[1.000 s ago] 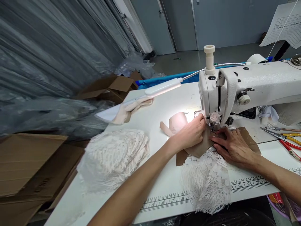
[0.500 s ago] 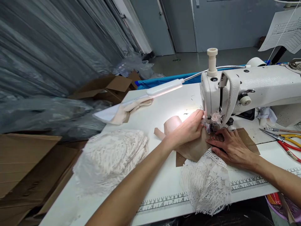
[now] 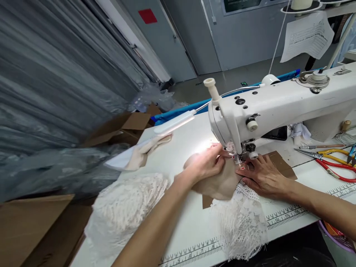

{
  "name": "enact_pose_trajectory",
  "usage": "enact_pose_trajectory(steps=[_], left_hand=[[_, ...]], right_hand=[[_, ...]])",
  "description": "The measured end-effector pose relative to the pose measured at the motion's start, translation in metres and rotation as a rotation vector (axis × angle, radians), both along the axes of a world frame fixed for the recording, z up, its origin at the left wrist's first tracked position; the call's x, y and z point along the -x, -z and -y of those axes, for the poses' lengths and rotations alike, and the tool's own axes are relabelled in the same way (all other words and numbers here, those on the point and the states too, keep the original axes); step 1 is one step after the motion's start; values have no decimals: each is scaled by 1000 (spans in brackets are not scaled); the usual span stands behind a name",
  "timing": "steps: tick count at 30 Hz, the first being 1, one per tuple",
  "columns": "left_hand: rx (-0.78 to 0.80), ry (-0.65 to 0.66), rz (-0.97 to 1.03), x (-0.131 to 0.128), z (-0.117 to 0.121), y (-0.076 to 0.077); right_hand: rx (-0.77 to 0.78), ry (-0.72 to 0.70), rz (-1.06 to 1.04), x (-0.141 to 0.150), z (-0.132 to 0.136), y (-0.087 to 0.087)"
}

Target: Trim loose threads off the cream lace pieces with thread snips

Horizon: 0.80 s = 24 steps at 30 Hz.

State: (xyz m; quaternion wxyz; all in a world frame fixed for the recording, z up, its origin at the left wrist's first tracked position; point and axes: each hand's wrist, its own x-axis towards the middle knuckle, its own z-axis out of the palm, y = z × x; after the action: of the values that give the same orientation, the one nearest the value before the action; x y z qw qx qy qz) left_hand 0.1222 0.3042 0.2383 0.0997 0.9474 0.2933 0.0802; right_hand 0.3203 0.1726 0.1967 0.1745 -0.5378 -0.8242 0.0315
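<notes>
At the white sewing machine (image 3: 280, 107), my left hand (image 3: 210, 161) is closed in a pinch on the edge of a beige fabric piece (image 3: 219, 185), just left of the presser foot (image 3: 239, 160). My right hand (image 3: 261, 176) lies on the other side of the foot, fingers spread and pressing down on the work. White lace (image 3: 239, 226) runs from beneath the right fingertips over the table's front edge. A brown sheet (image 3: 279, 165) lies under the work. The foot and fingers partly hide the stitching spot.
A pile of white lace (image 3: 128, 211) sits left of my forearm. Scissors with red and yellow handles (image 3: 332, 157) lie at the right. A lamp (image 3: 175, 123) lights the table (image 3: 189, 230). Cardboard boxes (image 3: 39, 226) stand at the left.
My view has shifted, so the machine now appears farther left and more of its arm shows. Both hands stay beside the presser foot. The loose beige strip left of the fabric no longer shows.
</notes>
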Motion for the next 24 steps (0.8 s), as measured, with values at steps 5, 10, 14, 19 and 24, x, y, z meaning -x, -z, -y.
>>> enact_pose_trajectory(steps=[5,10,14,19,24], left_hand=[[-165,-48,145,11,13,-7],[-86,-143,-7,-11,48,7],[-149,-24,-81,-19,48,22],[60,67,-8,-18,16,6],[161,36,135,-30,4,2]], right_hand=[[18,8,21,1,1,-2],[7,22,38,2,2,-1],[4,35,42,2,2,-1],[32,-37,-41,-8,3,-8],[67,-143,-186,-37,14,-30]])
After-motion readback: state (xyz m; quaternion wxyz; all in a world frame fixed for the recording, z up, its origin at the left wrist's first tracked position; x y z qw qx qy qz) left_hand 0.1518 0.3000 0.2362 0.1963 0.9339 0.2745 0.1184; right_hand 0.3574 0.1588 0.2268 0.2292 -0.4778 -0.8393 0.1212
